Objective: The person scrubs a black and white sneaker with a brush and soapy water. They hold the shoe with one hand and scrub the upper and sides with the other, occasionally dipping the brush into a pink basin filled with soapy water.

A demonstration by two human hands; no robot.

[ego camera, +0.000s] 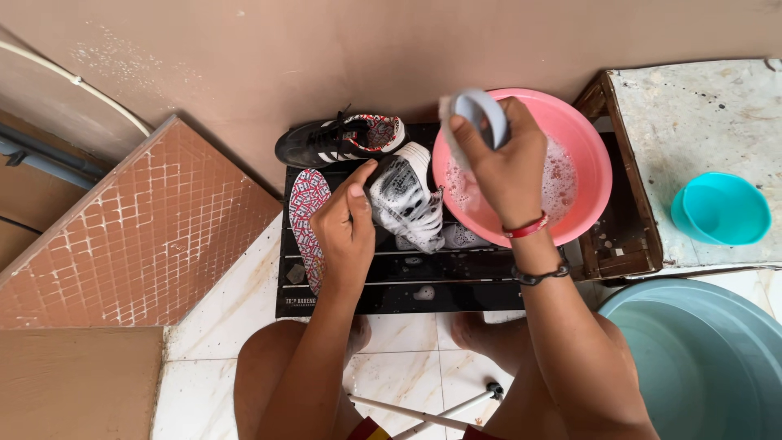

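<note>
My left hand (346,224) grips a soapy black-and-white sneaker (405,200), holding it down on a low black slatted table (456,285). My right hand (505,163) holds a grey-blue scrubbing brush (481,110) lifted over a pink basin (586,171) of foamy water. A second black sneaker (334,140) with white stripes lies at the table's back edge. A patterned red-and-white insole (308,220) lies flat to the left of my left hand.
A turquoise cup (721,208) sits on a worn white-topped wooden stand (692,114) at the right. A large pale blue tub (709,358) stands at the lower right. A slanted brown tiled slab (138,236) lies at the left. My knees frame the white floor tiles.
</note>
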